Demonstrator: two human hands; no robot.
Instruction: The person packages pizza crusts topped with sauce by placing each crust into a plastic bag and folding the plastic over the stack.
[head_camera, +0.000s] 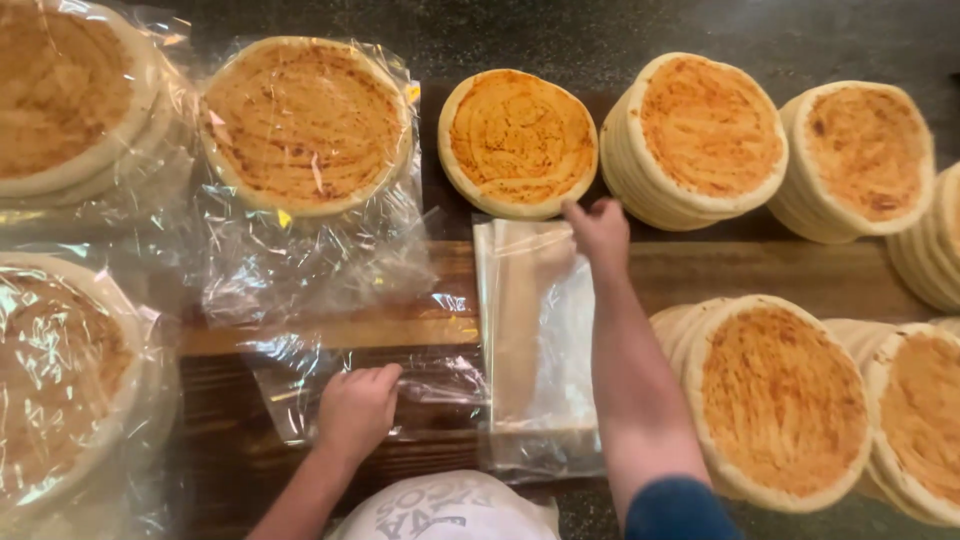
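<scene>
My left hand (355, 410) lies knuckles up on a loose clear plastic bag (300, 385) on the wooden table, its fingers curled onto the film. My right hand (598, 232) reaches forward over a flat stack of clear bags (535, 340). Its bent fingertips are at the near rim of a single round flatbread (518, 140). Whether they grip the bread or the top bag is hidden by the hand. To the left of that bread lies a flatbread inside a clear bag (305, 125).
Stacks of bare flatbreads stand at the back right (700, 135), (860, 155) and front right (775, 400), (915, 420). Bagged stacks fill the left side (70, 95), (60, 380). A white cap (445, 510) shows at the bottom edge.
</scene>
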